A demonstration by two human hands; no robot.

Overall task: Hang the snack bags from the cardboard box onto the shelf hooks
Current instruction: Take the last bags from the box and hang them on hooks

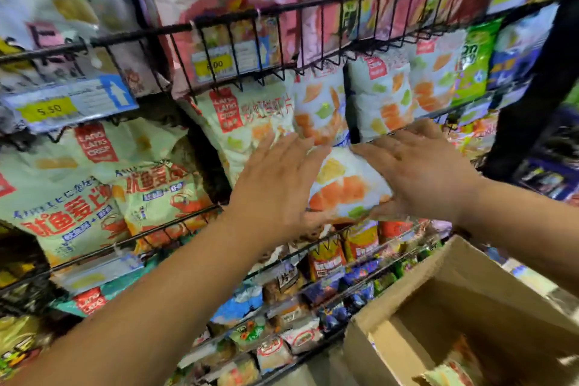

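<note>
My left hand [275,185] and right hand [419,172] press flat against the two sides of a puffy white snack bag printed with orange and green crisps [347,188], carrying it between them. The fingers of both hands are stretched out straight, not curled round it. My thumbs seem tucked under its lower edge, though blur hides them. The bag sits squarely between my palms, left hand on its left side and right hand on its right, neither nearer than the other. Its long axis runs upward and away from me, leaning a little left, with the top end pointing toward the shelf. The row of black wire hooks [282,74] lies above and beyond that top end, well apart from it. Matching white hanging bags [383,97] already fill the space directly above the one I hold. I judge the coming move to be a lift up and far, so that the top edge meets a hook tip; I cannot make out the hanging hole. The open brown cardboard box [438,276] stands near me, low on the right
</note>
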